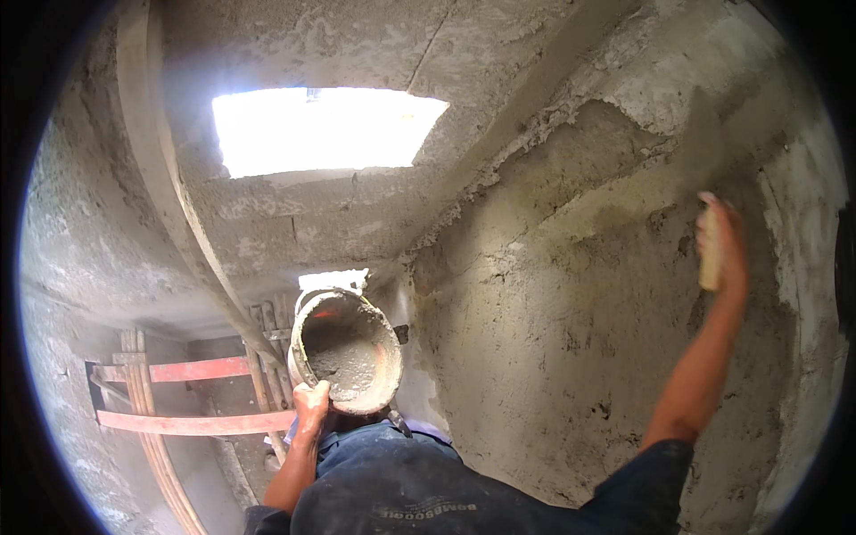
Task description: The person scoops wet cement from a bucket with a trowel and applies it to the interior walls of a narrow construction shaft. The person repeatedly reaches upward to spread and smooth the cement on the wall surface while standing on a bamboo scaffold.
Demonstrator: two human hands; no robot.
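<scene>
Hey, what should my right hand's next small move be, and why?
Probably a smoothing stroke over the wall with the yellowish-handled tool: your right hand has it raised there, and the surface nearby looks patchy and uneven. Your left hand grips the bucket by its rim, with grey mix inside, so more seems within reach.

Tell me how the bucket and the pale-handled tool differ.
The bucket is round and hollow, with grey mix inside; the pale-handled tool has a narrow handle. The left hand grips the bucket at its rim; the right hand holds the tool by its handle near the wall. Both are hand-held.
</scene>
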